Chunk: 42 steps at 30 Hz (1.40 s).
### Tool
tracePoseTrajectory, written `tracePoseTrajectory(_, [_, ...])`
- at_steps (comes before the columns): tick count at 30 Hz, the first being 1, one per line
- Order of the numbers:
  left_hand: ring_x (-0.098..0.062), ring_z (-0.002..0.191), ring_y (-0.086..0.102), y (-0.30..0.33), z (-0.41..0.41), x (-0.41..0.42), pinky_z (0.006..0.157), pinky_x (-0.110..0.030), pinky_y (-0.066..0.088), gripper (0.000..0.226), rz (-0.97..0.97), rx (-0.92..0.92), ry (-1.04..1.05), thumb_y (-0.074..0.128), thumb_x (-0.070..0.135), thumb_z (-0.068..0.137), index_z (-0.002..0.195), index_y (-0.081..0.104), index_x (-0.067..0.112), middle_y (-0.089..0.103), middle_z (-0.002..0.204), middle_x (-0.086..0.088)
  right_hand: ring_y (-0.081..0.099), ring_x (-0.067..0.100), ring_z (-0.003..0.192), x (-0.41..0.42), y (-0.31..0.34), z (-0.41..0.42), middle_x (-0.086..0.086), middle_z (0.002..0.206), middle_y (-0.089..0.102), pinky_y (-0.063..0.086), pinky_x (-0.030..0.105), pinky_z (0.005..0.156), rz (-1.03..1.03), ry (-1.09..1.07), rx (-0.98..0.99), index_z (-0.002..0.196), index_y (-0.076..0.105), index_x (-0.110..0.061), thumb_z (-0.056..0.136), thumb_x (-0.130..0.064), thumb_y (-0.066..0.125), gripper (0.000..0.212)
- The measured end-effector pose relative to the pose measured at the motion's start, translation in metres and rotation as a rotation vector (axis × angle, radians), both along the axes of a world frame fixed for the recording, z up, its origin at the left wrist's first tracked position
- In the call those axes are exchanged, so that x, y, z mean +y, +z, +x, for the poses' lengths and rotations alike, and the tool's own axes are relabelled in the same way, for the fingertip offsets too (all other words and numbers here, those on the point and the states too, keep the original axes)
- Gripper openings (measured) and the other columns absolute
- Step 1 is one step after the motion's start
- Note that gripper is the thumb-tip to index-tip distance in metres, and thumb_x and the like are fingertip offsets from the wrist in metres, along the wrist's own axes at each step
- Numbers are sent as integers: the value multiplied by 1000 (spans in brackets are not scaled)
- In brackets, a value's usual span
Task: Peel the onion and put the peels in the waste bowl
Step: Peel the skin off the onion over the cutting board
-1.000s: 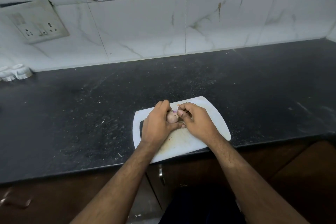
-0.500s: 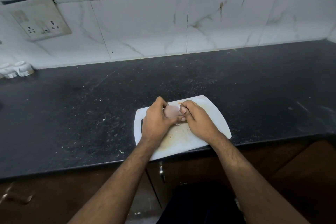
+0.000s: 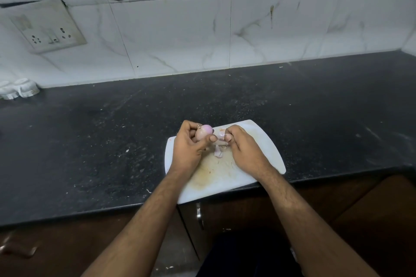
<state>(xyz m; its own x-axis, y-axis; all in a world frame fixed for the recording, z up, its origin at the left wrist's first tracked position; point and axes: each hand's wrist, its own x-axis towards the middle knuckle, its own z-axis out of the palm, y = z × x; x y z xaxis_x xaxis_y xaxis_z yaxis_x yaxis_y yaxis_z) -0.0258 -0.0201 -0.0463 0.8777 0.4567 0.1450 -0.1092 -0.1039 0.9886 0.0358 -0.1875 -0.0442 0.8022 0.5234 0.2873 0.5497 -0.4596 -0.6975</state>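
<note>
Onion [image 3: 203,132] held in left hand [image 3: 188,148], raised slightly above the far-left part of the white cutting board [image 3: 265,141]; fingers wrapped around its lower half, thumb across the front, purple-pink top exposed and pointing up and away. Long axis roughly upright, tilted a little toward the wall. Right hand [image 3: 244,149] just beside it, to the onion's right, fingers pinched narrow on a pale strip of peel [image 3: 221,135]; whether that strip is attached to the bulb cannot be told. Another loose peel piece [image 3: 218,153] lies on the board directly below the gap between the hands. Judgement: peeling is partway through, outer skin mostly off on the upper side; lower side hidden by the left fingers. Waste bowl not in view, so direction of the drop-off move cannot be stated. Open room: black desk [image 3: 90,141] is bare to the left, right and behind the board. Near edge of the board overhangs the desk front edge, so downward pressure there could tip it. Two small white cups [image 3: 20,90] sit far left by the wall, well apart from the work.
</note>
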Motion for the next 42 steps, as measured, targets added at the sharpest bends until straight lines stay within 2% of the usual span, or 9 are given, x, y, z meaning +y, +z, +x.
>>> tracePoseTrajectory(4, [-19, 78, 73, 4, -2, 3, 46, -26, 52, 51, -131, -80, 1, 81, 33, 85, 116, 50, 7, 77, 113, -16, 53, 6, 87, 1, -1, 1, -6, 100, 57, 39, 13, 71, -27, -40, 8, 99, 50, -21, 107, -13, 43, 13])
tracePoseTrajectory(9, [-21, 77, 66, -10, 3, 4, 61, -40, 54, 48, 131, -8, -42, 92, 30, 81, 110, 55, 32, 71, 109, -7, 60, -2, 90, 3, 2, -1, -13, 99, 66, 43, 10, 73, 17, -45, 78, 106, 66, -23, 102, -18, 59, 9])
tracePoseTrajectory(13, [-1, 84, 63, -10, 2, 3, 75, -24, 53, 45, 261, 5, -45, 95, 19, 80, 105, 57, 20, 67, 95, 10, 64, -5, 84, 1, 3, -3, -16, 94, 71, 48, 10, 74, 72, -46, 135, 111, 68, -24, 101, -19, 63, 12])
tracePoseTrajectory(16, [8, 77, 62, -4, 0, -4, 68, -12, 48, 51, 355, 50, -51, 99, 14, 73, 97, 54, 17, 69, 88, 9, 68, -2, 92, 0, 3, -4, -11, 99, 74, 58, 22, 83, 172, -61, 114, 114, 69, -20, 105, -14, 53, 20])
tracePoseTrajectory(20, [-1, 72, 56, 0, -1, -12, 63, -13, 44, 58, 536, 87, -45, 96, 18, 76, 86, 41, 32, 61, 81, 10, 66, 2, 97, 0, 4, -6, -10, 110, 66, 56, 16, 79, 203, 15, 68, 124, 71, -19, 104, -15, 57, 25])
tracePoseTrajectory(23, [-3, 69, 50, 0, -4, -15, 61, -16, 43, 54, 614, 86, -42, 91, 24, 83, 84, 38, 33, 56, 80, 10, 64, 8, 96, 0, 1, -5, -15, 105, 62, 56, 23, 81, 179, 29, 43, 123, 74, -22, 100, -22, 66, 25])
tracePoseTrajectory(30, [5, 88, 55, -4, -1, -9, 74, -10, 44, 56, 578, 57, -114, 100, 33, 69, 102, 56, 26, 61, 102, 9, 67, 1, 98, -2, 3, -6, -17, 101, 69, 56, 22, 84, 240, -62, 71, 110, 79, -24, 94, -24, 73, 17])
tracePoseTrajectory(34, [5, 102, 58, -8, 3, -5, 81, -6, 43, 57, 637, 27, -133, 95, 33, 77, 124, 68, 15, 60, 115, 7, 66, -1, 91, -2, 2, -3, -15, 95, 69, 52, 13, 76, 235, -124, 79, 101, 81, -23, 92, -17, 75, 13])
tracePoseTrajectory(42, [1, 102, 59, -7, 2, -5, 82, -5, 42, 53, 654, 19, -134, 95, 33, 78, 121, 69, 15, 62, 114, 4, 64, 4, 86, -2, 3, -4, -13, 92, 69, 51, 14, 76, 262, -112, 83, 93, 77, -20, 89, -14, 79, 8])
